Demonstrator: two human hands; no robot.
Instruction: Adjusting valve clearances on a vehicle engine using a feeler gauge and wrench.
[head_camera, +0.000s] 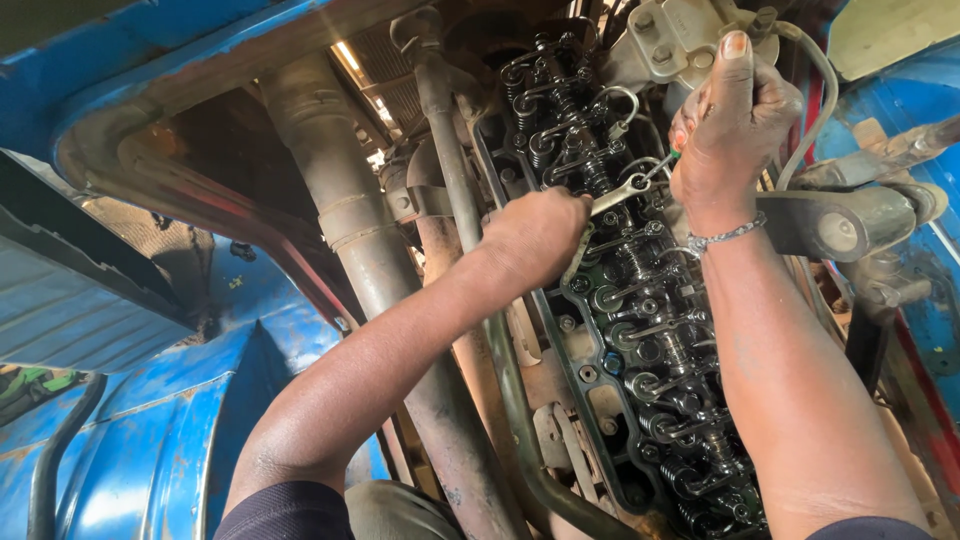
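Near the middle of the open engine (640, 380), the left hand (535, 238) is closed around a wrench (612, 196) set on the row of valve springs. Just beyond, toward the engine's far edge, the right hand (735, 120) grips a green-handled screwdriver (668, 160) over the wrench head.

My left hand (535, 235) closes around a ring spanner (612, 195) seated on the open engine head (650, 340), among oily valve springs. My right hand (730, 120) grips a green-handled screwdriver (668, 163) just beside the spanner's ring. Blue cab panels (150, 450) surround us.
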